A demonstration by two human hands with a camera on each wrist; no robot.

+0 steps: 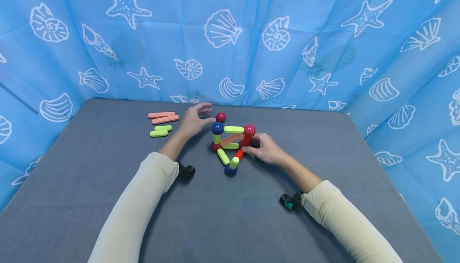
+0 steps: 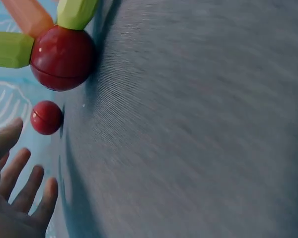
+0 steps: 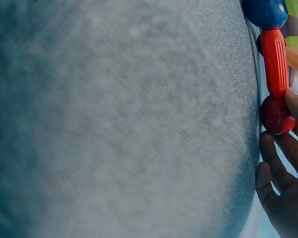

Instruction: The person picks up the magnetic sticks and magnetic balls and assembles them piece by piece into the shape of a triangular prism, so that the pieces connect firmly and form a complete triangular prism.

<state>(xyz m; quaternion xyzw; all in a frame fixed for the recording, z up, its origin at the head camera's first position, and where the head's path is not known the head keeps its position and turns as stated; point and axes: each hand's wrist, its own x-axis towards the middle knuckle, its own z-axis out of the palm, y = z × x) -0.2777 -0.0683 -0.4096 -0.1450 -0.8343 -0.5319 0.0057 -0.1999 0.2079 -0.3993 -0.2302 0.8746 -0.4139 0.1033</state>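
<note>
A frame of magnetic rods and balls stands mid-table, with green rods [image 1: 233, 129], a red rod [image 3: 275, 64] and a slanting orange rod [image 1: 231, 139]. My right hand [image 1: 267, 149] pinches the dark red ball [image 3: 275, 115] at its lower right corner, thumb in front and fingers behind. A short green rod [image 1: 234, 162] sticks up from the front blue ball [image 1: 230, 171]. Behind the frame lies a loose red ball [image 1: 221, 117]. My left hand [image 1: 195, 120] is beside that ball, fingers spread and holding nothing, near the frame's upper blue ball [image 1: 217, 128].
Two loose orange rods [image 1: 164, 119] and two shorter green rods [image 1: 159, 133] lie left of my left hand. The grey tabletop [image 1: 230, 219] ends at a blue shell-patterned curtain [image 1: 230, 63] behind. Each wrist wears a small black camera [image 1: 186, 171].
</note>
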